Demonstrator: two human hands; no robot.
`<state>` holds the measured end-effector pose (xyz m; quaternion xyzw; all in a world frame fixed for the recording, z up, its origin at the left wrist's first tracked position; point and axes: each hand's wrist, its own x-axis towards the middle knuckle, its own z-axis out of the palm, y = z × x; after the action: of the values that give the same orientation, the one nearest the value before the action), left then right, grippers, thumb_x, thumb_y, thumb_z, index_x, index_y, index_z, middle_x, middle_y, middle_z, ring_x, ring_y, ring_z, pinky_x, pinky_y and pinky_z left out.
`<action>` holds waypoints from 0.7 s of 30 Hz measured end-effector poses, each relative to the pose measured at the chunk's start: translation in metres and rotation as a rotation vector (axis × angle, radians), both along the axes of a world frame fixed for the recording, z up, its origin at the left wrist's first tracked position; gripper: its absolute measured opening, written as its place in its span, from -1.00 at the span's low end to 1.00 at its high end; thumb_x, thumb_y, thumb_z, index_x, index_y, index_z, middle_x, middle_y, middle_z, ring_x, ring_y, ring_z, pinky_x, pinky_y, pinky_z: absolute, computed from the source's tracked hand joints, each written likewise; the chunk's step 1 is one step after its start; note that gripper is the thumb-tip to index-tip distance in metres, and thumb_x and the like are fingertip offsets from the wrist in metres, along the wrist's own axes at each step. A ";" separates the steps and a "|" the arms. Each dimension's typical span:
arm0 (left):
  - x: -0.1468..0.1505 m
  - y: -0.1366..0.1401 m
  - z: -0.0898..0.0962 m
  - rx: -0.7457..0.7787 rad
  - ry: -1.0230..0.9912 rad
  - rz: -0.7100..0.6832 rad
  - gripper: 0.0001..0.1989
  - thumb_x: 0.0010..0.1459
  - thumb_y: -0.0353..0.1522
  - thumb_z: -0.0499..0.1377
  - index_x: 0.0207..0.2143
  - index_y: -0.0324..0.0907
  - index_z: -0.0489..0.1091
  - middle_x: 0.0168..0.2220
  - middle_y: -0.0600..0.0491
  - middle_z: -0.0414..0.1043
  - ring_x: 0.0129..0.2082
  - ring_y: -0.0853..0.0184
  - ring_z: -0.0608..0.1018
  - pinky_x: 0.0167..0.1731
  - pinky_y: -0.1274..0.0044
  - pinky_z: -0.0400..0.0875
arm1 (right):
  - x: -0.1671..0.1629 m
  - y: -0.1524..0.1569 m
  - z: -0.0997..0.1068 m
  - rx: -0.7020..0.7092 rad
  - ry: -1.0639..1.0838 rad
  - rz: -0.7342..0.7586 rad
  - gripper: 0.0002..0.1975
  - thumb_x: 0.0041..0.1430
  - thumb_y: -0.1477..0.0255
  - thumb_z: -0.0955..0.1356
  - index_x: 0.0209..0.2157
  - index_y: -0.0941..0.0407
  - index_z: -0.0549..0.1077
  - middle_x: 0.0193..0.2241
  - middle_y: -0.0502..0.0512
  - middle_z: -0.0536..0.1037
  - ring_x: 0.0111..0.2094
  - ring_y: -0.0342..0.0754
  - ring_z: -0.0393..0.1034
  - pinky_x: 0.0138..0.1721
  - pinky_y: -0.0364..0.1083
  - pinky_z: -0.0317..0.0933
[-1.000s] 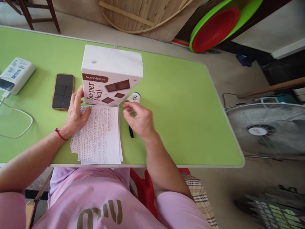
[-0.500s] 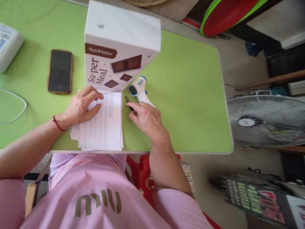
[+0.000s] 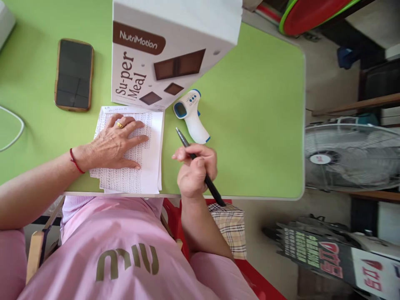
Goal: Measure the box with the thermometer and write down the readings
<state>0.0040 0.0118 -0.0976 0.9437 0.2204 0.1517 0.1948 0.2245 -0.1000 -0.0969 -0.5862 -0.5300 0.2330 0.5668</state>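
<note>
1. One green table (image 3: 259, 125) carries the work; your sheets reach its near edge, so don't let them slip over it.
2. The white box (image 3: 171, 46) stands upright at the far end of the sheets; I'd nudge it back if it crowds you.
3. The sheets (image 3: 150, 164) lie before you, loosely stacked with uneven edges. Squaring them would likely stop them creeping.
4. Your left hand (image 3: 117, 143) rests on them, fingers spread and thumb apart. Press lightly, since hard pressure may crease the paper.
5. Your right hand (image 3: 196, 168) is apart from the sheets, thumb and curled fingers pinching the pen. Loosen slightly before turning it.
6. The phone (image 3: 74, 75) lies well left, unlikely to bother you.
7. The thermometer (image 3: 192, 116) lies near the pen's tip; steer around it.
8. The pen (image 3: 214, 192) slants, tip pointing away from you. Turn the tip downward before touching paper, to avoid stray marks.
</note>
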 end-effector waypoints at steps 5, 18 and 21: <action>0.002 -0.004 0.006 0.041 0.113 0.011 -0.32 0.20 0.04 0.28 0.23 -0.13 0.35 0.28 -0.27 0.24 0.23 -0.19 0.29 0.25 -0.06 0.08 | 0.002 0.006 -0.001 -0.077 0.100 0.255 -0.61 0.30 0.10 0.28 -0.02 0.01 0.52 -0.28 0.07 0.57 -0.29 -0.01 0.50 -0.24 0.04 0.46; 0.003 -0.005 0.011 0.072 0.165 0.013 -0.33 0.21 0.02 0.28 0.24 -0.14 0.33 0.28 -0.27 0.23 0.23 -0.19 0.29 0.24 -0.04 0.09 | -0.023 0.009 -0.015 -0.010 -0.145 0.082 -0.90 0.16 0.42 0.37 -0.42 0.05 0.38 -0.59 -0.16 0.39 -0.62 -0.23 0.22 -0.56 -0.18 0.17; 0.002 -0.005 0.012 0.061 0.155 0.007 -0.34 0.22 0.01 0.28 0.24 -0.13 0.33 0.28 -0.27 0.23 0.23 -0.20 0.29 0.24 -0.06 0.09 | -0.022 0.010 -0.015 0.006 -0.192 0.069 -0.91 0.20 0.40 0.36 -0.40 0.05 0.38 -0.59 -0.15 0.41 -0.61 -0.21 0.25 -0.55 -0.17 0.20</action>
<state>0.0065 0.0064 -0.0857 0.9573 0.2334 0.0854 0.1479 0.2024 -0.0901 -0.1115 -0.5856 -0.6025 0.1932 0.5068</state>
